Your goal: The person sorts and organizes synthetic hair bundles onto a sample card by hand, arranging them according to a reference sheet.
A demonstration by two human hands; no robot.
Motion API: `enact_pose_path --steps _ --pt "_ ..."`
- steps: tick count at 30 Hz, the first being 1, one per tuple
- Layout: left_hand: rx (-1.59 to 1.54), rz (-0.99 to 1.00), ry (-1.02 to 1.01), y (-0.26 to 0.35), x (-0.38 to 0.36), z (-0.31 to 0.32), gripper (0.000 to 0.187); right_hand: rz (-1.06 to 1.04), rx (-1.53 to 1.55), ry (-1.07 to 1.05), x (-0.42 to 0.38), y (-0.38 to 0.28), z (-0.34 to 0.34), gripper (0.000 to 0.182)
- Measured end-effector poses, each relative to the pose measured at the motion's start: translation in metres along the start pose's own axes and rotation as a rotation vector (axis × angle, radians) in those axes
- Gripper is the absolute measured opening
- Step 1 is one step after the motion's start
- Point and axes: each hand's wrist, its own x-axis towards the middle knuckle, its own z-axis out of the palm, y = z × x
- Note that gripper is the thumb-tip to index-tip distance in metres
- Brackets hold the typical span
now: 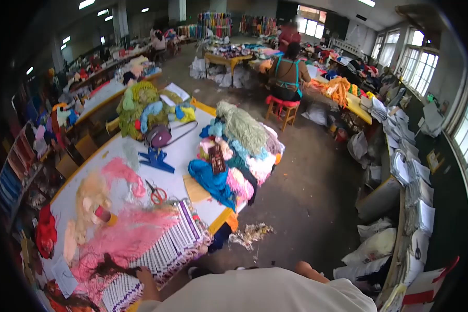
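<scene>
In the head view, my left hand [144, 274] is low over the table beside a row of white-and-purple printed strips [166, 244]. Its fingers look closed on the end of a dark brown bundle of yarn [109, 266], which trails left across loose pink yarn [127, 229]. My right hand [308, 269] is out to the right of my body, away from the table; its fingers are not clearly shown. Beyond the pink yarn lie red-handled scissors [158, 195]. A red and orange cone-shaped thing [105, 215] rests on the peach yarn [88, 195].
A blue clamp-like tool [157, 159], a purple pouch [158, 136] and heaps of green [140, 106] and mixed yarn [244, 130] lie on the table [179, 145]. Scraps [251, 235] litter the floor. A seated person [287, 73] works ahead. Stacked bundles [413, 182] line the right.
</scene>
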Motion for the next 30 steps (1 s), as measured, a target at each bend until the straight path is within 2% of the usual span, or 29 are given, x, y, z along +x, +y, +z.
enact_pose_path --steps 2,4,5,7,8,10,11,13,14,15,18,19,21,24,26,30 --pt "0.35 0.098 0.096 -0.014 0.009 0.01 0.024 0.09 0.158 0.048 0.011 0.004 0.018 0.027" --pt "0.205 -0.065 -0.045 0.001 -0.007 0.023 0.026 0.115 0.216 0.09 0.038 0.006 0.064 0.027" --pt "0.068 -0.134 -0.06 -0.002 -0.008 0.027 0.025 0.138 0.263 0.128 0.033 -0.005 0.055 0.027" --pt "0.425 -0.166 -0.154 -0.004 0.002 0.025 0.021 0.152 0.28 -0.066 0.001 -0.019 0.016 0.027" --pt "0.653 -0.069 -0.103 -0.022 0.023 0.024 0.021 0.072 0.546 0.013 -0.003 -0.023 0.011 0.028" --pt "0.516 -0.173 -0.157 -0.007 0.011 0.028 0.025 0.053 0.513 0.085 0.0 -0.016 -0.003 0.029" --pt "0.362 -0.15 -0.057 -0.019 0.011 0.032 0.027 0.021 0.497 0.159 -0.001 -0.014 -0.015 0.03" --pt "0.654 -0.073 -0.055 -0.032 0.025 0.03 0.029 0.104 0.462 0.129 -0.003 -0.011 -0.051 0.03" --pt "0.666 -0.084 -0.044 -0.029 0.022 0.031 0.029 0.175 0.449 0.095 -0.008 -0.013 -0.066 0.031" --pt "0.663 -0.093 -0.043 -0.025 0.017 0.03 0.029 0.177 0.439 0.146 0.0 -0.006 -0.067 0.031" --pt "0.978 -0.013 -0.061 -0.024 0.021 0.03 0.032 0.21 0.47 0.223 0.002 -0.008 -0.096 0.026" --pt "0.974 0.045 -0.027 -0.023 0.016 0.03 0.033 0.204 0.47 0.221 0.01 -0.011 -0.101 0.026" --pt "0.994 0.156 -0.003 -0.031 0.013 0.028 0.033 0.055 0.175 0.15 0.024 -0.011 -0.091 0.028" --pt "0.965 0.143 -0.01 -0.02 -0.001 0.029 0.034 0.075 0.291 0.04 0.031 -0.04 -0.092 0.032" --pt "0.943 0.213 0.026 -0.024 -0.001 0.03 0.027 0.041 0.407 0.042 0.035 -0.055 -0.088 0.031" --pt "0.919 0.211 0.022 -0.03 0.004 0.032 0.023 0.023 0.474 0.105 0.036 -0.071 -0.074 0.03"
